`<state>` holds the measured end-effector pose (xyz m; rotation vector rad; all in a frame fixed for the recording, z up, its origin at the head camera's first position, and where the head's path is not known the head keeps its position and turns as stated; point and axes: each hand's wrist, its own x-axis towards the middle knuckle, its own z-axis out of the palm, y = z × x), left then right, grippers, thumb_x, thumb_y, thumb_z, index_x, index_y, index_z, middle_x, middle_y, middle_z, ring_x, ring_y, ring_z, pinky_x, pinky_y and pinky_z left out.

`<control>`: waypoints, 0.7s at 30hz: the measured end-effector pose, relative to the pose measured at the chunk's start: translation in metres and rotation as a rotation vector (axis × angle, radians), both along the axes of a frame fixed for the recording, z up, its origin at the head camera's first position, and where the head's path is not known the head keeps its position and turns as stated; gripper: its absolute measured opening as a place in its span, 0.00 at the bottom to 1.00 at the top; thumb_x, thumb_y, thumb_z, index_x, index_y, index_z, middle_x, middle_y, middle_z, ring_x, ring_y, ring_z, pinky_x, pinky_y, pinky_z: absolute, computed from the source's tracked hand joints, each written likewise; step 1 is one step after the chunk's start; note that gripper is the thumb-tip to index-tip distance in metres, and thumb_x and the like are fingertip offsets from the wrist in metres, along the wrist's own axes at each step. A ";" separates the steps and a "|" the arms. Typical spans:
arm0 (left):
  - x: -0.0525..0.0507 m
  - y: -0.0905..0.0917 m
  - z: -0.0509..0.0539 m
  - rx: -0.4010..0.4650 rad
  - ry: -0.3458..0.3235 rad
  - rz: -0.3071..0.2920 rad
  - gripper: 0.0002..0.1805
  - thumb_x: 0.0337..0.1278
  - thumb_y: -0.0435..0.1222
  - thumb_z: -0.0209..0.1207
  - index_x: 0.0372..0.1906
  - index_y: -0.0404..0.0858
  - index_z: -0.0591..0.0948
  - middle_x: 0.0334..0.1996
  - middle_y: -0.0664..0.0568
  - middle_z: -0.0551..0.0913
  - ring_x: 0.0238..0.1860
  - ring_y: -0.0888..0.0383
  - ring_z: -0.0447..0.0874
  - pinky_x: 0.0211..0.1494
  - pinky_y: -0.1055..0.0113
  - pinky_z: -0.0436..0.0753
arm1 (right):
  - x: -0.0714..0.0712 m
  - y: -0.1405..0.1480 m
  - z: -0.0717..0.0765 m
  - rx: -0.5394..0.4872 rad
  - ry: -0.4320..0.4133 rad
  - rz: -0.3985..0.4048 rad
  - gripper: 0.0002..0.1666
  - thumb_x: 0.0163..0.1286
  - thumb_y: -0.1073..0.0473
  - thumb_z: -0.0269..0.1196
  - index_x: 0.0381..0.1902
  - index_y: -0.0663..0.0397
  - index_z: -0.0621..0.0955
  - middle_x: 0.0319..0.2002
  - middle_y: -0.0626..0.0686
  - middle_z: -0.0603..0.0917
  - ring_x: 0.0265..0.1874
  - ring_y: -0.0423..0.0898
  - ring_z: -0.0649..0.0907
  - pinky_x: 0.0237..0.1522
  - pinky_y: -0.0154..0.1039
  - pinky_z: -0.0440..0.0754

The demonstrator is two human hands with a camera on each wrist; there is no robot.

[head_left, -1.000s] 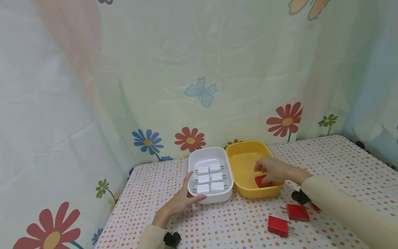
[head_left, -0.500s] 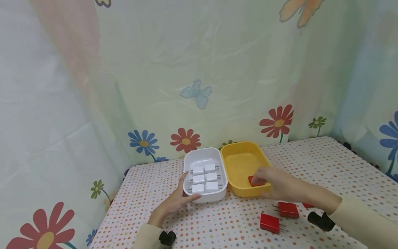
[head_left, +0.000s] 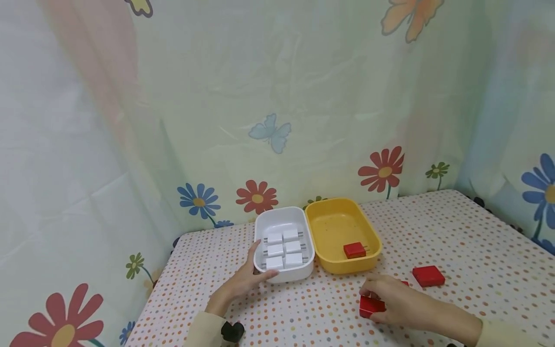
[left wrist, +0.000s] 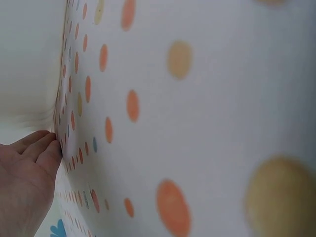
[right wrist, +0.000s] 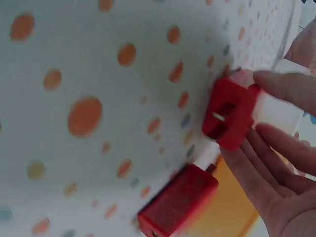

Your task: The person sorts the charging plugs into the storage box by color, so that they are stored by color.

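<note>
A white tray (head_left: 284,275) holds several white plug chargers (head_left: 275,250) in two columns. At its near left corner my left hand (head_left: 243,281) rests with thumb and fingers spread along the sides; the left wrist view shows this hand (left wrist: 29,173) with its fingers extended. My right hand (head_left: 401,301) pinches a red plug charger (head_left: 369,307) at the table between thumb and fingers, seen closer in the right wrist view as a red charger (right wrist: 229,116) with a slotted end. Beside the white tray, a yellow tray (head_left: 336,226) has one red charger (head_left: 354,250) in its near right corner.
Another red charger (head_left: 428,275) lies on the dotted tablecloth (head_left: 321,313), right of the yellow tray. Part of one more (head_left: 405,283) shows behind my right hand. A flowered curtain (head_left: 208,120) hangs along the table's back edge.
My right hand has let go of the red charger in the yellow tray, come back toward the front, and taken hold of another on the table. My left hand stays at the white tray.
</note>
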<state>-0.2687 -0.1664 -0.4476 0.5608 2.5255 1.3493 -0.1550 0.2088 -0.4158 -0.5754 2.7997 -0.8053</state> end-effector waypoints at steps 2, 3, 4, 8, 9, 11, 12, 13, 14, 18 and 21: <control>0.000 -0.001 0.000 -0.001 -0.002 0.006 0.63 0.63 0.57 0.69 0.85 0.46 0.36 0.81 0.35 0.55 0.80 0.34 0.55 0.75 0.31 0.58 | 0.000 -0.003 -0.005 -0.009 -0.005 -0.051 0.22 0.52 0.62 0.83 0.44 0.51 0.87 0.42 0.46 0.82 0.40 0.46 0.78 0.42 0.43 0.86; 0.000 -0.001 0.000 -0.001 -0.003 0.008 0.64 0.63 0.57 0.69 0.85 0.47 0.36 0.81 0.35 0.55 0.80 0.34 0.55 0.75 0.31 0.58 | -0.001 -0.004 -0.007 -0.012 -0.004 -0.067 0.22 0.52 0.62 0.83 0.44 0.52 0.87 0.43 0.47 0.83 0.40 0.46 0.78 0.43 0.45 0.86; 0.000 -0.001 0.000 -0.002 -0.005 0.009 0.64 0.63 0.58 0.69 0.85 0.47 0.36 0.81 0.35 0.55 0.80 0.34 0.55 0.75 0.31 0.58 | -0.001 -0.005 -0.008 -0.016 -0.010 -0.083 0.22 0.51 0.63 0.83 0.44 0.53 0.87 0.42 0.47 0.83 0.41 0.46 0.79 0.44 0.46 0.86; -0.001 -0.001 0.000 -0.008 -0.009 0.018 0.64 0.62 0.59 0.69 0.85 0.47 0.36 0.81 0.35 0.55 0.80 0.34 0.55 0.75 0.30 0.57 | -0.002 -0.008 -0.011 -0.002 -0.013 -0.118 0.22 0.50 0.63 0.84 0.43 0.54 0.87 0.40 0.46 0.84 0.40 0.46 0.80 0.45 0.47 0.86; -0.001 -0.001 0.000 -0.015 -0.008 0.022 0.64 0.62 0.59 0.69 0.85 0.47 0.36 0.81 0.35 0.55 0.80 0.34 0.55 0.75 0.30 0.57 | -0.002 -0.008 -0.012 -0.003 -0.012 -0.119 0.22 0.49 0.63 0.84 0.42 0.54 0.88 0.39 0.46 0.84 0.40 0.46 0.80 0.44 0.46 0.86; -0.001 -0.002 0.000 -0.017 -0.009 0.025 0.65 0.62 0.60 0.69 0.85 0.47 0.36 0.81 0.35 0.55 0.80 0.33 0.55 0.75 0.30 0.57 | -0.002 -0.009 -0.013 0.000 -0.004 -0.121 0.22 0.50 0.63 0.84 0.42 0.54 0.88 0.38 0.45 0.82 0.38 0.45 0.79 0.42 0.43 0.86; -0.001 -0.002 0.000 -0.018 -0.010 0.023 0.65 0.62 0.60 0.69 0.85 0.47 0.36 0.81 0.35 0.55 0.80 0.33 0.55 0.75 0.30 0.57 | -0.002 -0.009 -0.013 -0.002 -0.005 -0.124 0.22 0.49 0.63 0.84 0.42 0.54 0.88 0.37 0.45 0.82 0.38 0.45 0.78 0.41 0.42 0.85; -0.001 -0.002 0.000 -0.016 -0.012 0.022 0.65 0.62 0.60 0.69 0.85 0.46 0.36 0.81 0.35 0.55 0.80 0.33 0.55 0.75 0.30 0.57 | -0.002 -0.009 -0.014 -0.003 -0.005 -0.126 0.22 0.49 0.63 0.84 0.42 0.53 0.88 0.36 0.45 0.81 0.37 0.45 0.78 0.40 0.41 0.85; -0.001 -0.003 0.000 -0.015 -0.014 0.021 0.65 0.61 0.60 0.69 0.85 0.46 0.36 0.81 0.35 0.54 0.80 0.33 0.55 0.75 0.31 0.57 | -0.002 -0.009 -0.015 -0.004 -0.001 -0.125 0.22 0.49 0.63 0.84 0.42 0.54 0.88 0.37 0.45 0.81 0.37 0.45 0.78 0.40 0.41 0.85; 0.000 -0.002 0.000 -0.005 -0.016 0.009 0.65 0.62 0.60 0.69 0.85 0.46 0.35 0.81 0.35 0.54 0.80 0.34 0.55 0.76 0.32 0.58 | -0.001 -0.009 -0.015 -0.011 -0.002 -0.138 0.22 0.49 0.63 0.84 0.43 0.54 0.89 0.40 0.46 0.82 0.39 0.45 0.78 0.41 0.43 0.85; 0.000 -0.001 0.000 -0.001 -0.015 0.005 0.64 0.63 0.59 0.68 0.85 0.46 0.35 0.81 0.35 0.54 0.80 0.35 0.55 0.76 0.32 0.58 | -0.001 -0.008 -0.016 -0.017 -0.012 -0.144 0.23 0.49 0.64 0.84 0.43 0.53 0.89 0.41 0.47 0.82 0.39 0.46 0.78 0.42 0.44 0.85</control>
